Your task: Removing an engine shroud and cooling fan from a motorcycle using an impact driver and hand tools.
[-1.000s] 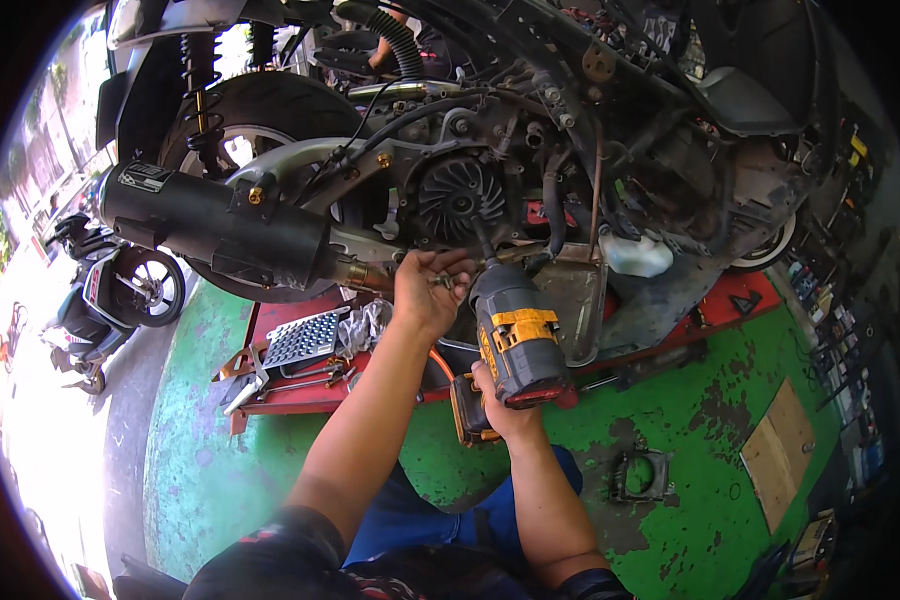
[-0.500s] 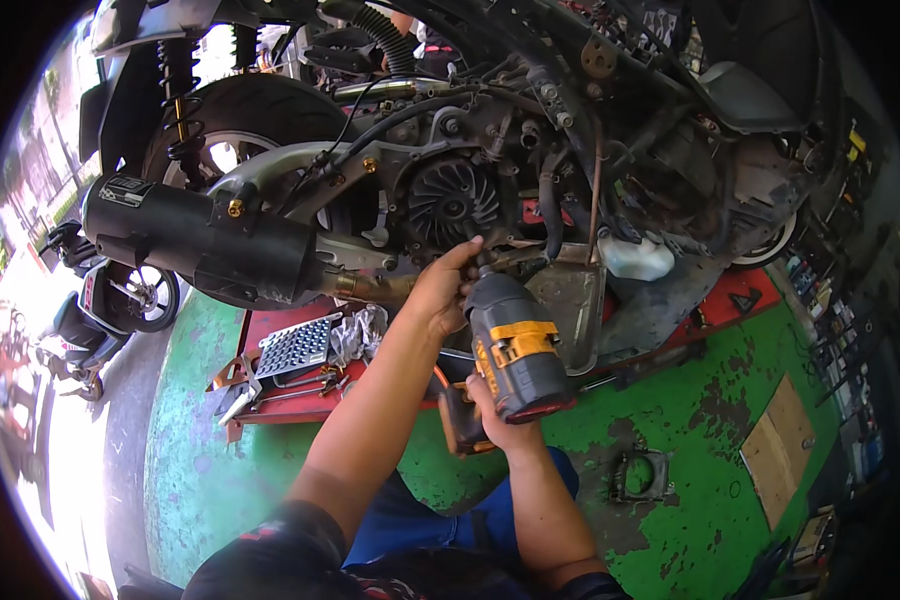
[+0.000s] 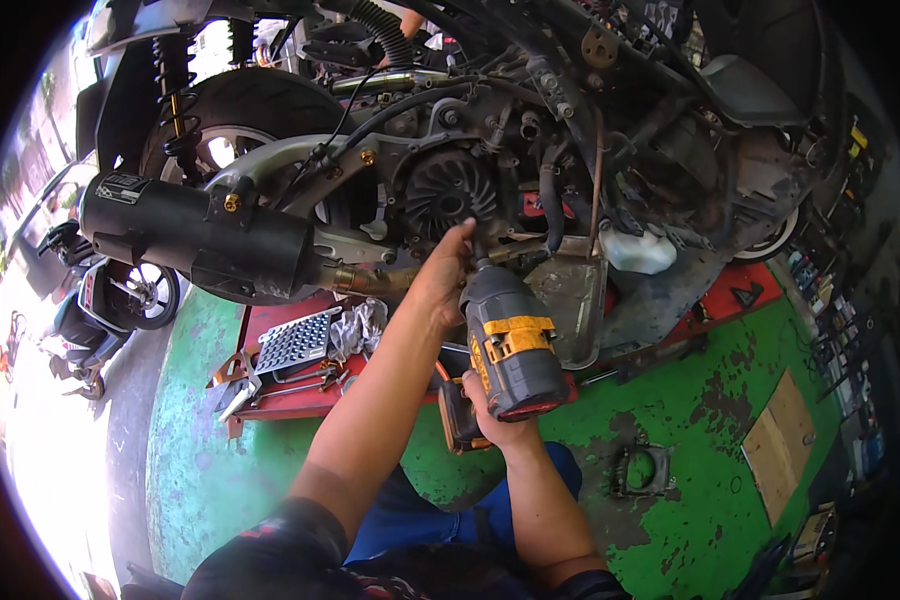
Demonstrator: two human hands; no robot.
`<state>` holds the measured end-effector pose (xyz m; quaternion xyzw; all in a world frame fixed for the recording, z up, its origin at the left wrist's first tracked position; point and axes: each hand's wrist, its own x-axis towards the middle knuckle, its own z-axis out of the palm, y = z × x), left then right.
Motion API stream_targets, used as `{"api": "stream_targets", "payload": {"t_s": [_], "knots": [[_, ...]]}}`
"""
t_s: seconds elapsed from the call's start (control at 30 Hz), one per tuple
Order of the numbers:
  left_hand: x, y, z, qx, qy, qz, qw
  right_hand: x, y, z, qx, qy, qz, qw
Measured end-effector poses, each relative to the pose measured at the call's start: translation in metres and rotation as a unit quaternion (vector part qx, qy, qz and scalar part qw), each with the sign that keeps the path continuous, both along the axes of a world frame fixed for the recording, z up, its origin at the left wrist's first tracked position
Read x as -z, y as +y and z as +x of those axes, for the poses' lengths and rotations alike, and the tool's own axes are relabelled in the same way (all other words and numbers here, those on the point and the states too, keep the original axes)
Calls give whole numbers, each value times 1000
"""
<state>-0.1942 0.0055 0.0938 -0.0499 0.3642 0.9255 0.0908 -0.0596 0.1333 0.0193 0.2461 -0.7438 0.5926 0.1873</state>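
Note:
My right hand (image 3: 500,415) is closed on the handle of a yellow and black cordless impact wrench (image 3: 513,345). The tool's nose points up and away, at the lower edge of a finned black cooling fan (image 3: 451,192) on the scooter's engine. My left hand (image 3: 446,275) is closed about the wrench's front end, beside the dark socket (image 3: 480,246); the tool hides some of its fingers. Whether the socket sits on a bolt cannot be made out.
A black exhaust muffler (image 3: 198,238) juts out on the left, before the rear tyre (image 3: 290,100). Below the engine, a red lift platform (image 3: 300,405) carries a perforated grey plate (image 3: 295,345), a crumpled rag and several hand tools. A metal part (image 3: 642,470) and a board (image 3: 780,447) lie on the green floor.
The wrench and both hands have shifted very slightly, with the left fingertips a little higher against the fan's lower edge. Both grips are the same.

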Motion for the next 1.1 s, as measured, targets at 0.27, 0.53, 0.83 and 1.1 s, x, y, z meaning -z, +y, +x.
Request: {"api": "stream_targets", "payload": {"t_s": [0.27, 0.53, 0.83, 1.1], "knots": [[6, -17, -24, 64, -76, -38, 994, 4, 6, -1, 72, 152, 97, 981], [11, -8, -26, -57, -61, 23, 996, 12, 6, -4, 58, 81, 60, 993], [42, -1, -43, -24, -2, 78, 997, -6, 22, 5, 56, 168, 165, 970], [38, 6, -36, -84, -26, 89, 992, -16, 49, 40, 47, 185, 161, 968]]}}
